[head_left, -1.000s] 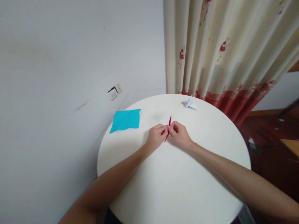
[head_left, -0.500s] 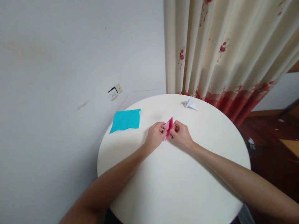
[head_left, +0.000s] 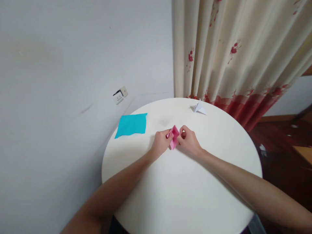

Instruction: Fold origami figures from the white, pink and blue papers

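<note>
Together, the left hand [head_left: 161, 143] and right hand [head_left: 188, 141] pinch a small pink folded paper [head_left: 174, 139] between curled fingertips — fingers drawn in, not spread — just above the round white table [head_left: 185, 195], beyond its middle.

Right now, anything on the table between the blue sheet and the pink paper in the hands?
Head view: only bare white table between the blue sheet and the pink paper; the left hand grips the pink paper's near side.
</note>
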Action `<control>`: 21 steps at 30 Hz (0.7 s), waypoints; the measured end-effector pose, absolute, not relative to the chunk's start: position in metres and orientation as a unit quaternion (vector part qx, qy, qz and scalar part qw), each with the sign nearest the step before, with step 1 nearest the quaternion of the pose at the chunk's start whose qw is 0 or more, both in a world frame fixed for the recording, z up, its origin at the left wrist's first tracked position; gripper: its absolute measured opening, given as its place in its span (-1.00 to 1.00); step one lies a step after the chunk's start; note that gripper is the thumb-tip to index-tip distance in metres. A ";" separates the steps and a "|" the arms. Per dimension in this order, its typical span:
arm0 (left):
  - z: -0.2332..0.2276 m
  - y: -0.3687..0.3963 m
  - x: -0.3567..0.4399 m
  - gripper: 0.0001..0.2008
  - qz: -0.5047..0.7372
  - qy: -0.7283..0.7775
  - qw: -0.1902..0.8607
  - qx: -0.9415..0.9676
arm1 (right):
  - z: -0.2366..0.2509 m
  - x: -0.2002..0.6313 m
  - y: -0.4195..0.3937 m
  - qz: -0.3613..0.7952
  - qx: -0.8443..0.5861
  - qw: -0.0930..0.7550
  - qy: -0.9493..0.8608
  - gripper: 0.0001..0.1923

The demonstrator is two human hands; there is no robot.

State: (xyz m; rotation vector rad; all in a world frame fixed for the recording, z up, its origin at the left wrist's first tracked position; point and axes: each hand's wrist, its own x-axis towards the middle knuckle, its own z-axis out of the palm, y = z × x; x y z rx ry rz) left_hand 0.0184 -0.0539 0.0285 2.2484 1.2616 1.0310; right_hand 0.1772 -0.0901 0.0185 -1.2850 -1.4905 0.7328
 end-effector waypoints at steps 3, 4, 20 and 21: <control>0.025 -0.052 0.018 -0.76 0.389 0.438 0.224 0.778 | 0.015 0.180 -0.086 0.317 -0.519 0.495 -0.621 -0.79; 0.023 -0.051 0.019 -0.76 0.399 0.432 0.247 0.770 | 0.014 0.181 -0.085 0.316 -0.511 0.499 -0.625 -0.76; 0.025 -0.047 0.019 -0.57 0.477 0.259 0.642 0.542 | 0.020 0.194 -0.074 0.398 -0.424 0.602 -0.548 -0.58; 0.024 -0.047 0.020 -0.57 0.481 0.278 0.624 0.550 | 0.021 0.194 -0.075 0.408 -0.417 0.599 -0.549 -0.58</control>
